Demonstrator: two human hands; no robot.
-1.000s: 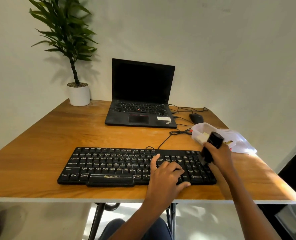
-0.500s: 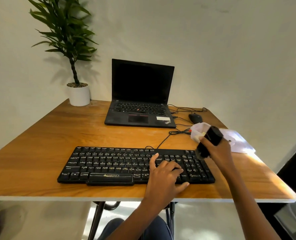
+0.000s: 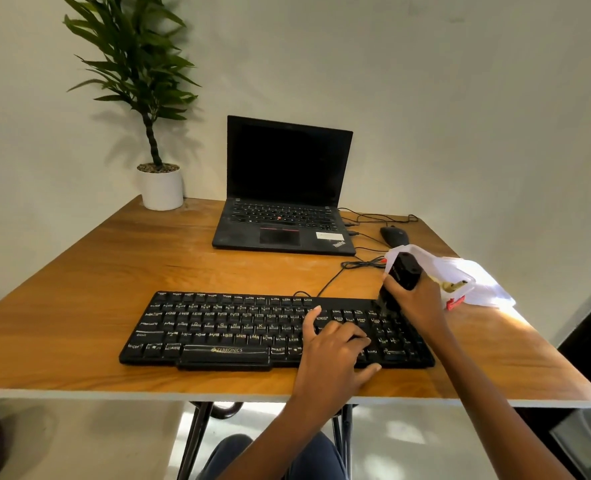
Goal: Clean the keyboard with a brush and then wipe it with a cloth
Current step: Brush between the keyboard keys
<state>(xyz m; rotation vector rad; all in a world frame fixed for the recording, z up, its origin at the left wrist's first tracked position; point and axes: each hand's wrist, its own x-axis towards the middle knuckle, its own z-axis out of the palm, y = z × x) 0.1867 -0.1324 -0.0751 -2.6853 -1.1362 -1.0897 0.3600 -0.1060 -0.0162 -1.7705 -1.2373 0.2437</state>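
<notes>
the left forearm comes up from 6 o'clock over the near edge of the bench [image 3: 79,306], and the left hand [image 3: 335,348] lies palm down on the black keyboard [image 3: 235,323], right of its middle. its index finger [image 3: 316,311] stretches straight towards 12 o'clock across the keys. the other fingers are loosely bent with their tips on the keys, and the thumb lies along the keyboard's near edge; this hand grips nothing. the right forearm enters from 5 o'clock and crosses the keyboard's 3 o'clock end. the right hand [image 3: 420,301] is raised over the keyboard's 1 o'clock corner, its fingers wrapped tight round a black brush [image 3: 403,271]. the brush handle tilts up and away towards 1 o'clock, and the dark bristle end points down to 7 o'clock and meets the keys at that corner. the keyboard lies flat at the near middle of the bench, long side parallel to the front edge, with its cable [image 3: 332,278] running off towards 1 o'clock. just beyond the right hand, at 3 o'clock on the bench, sits a clear plastic box [image 3: 467,282] with something white beside it; whether that is the cloth i cannot tell. at 12 o'clock stands an open laptop [image 3: 287,202] with a dark screen, a black mouse [image 3: 394,235] at its 3 o'clock side, and a potted plant [image 3: 162,188] at 11 o'clock.
</notes>
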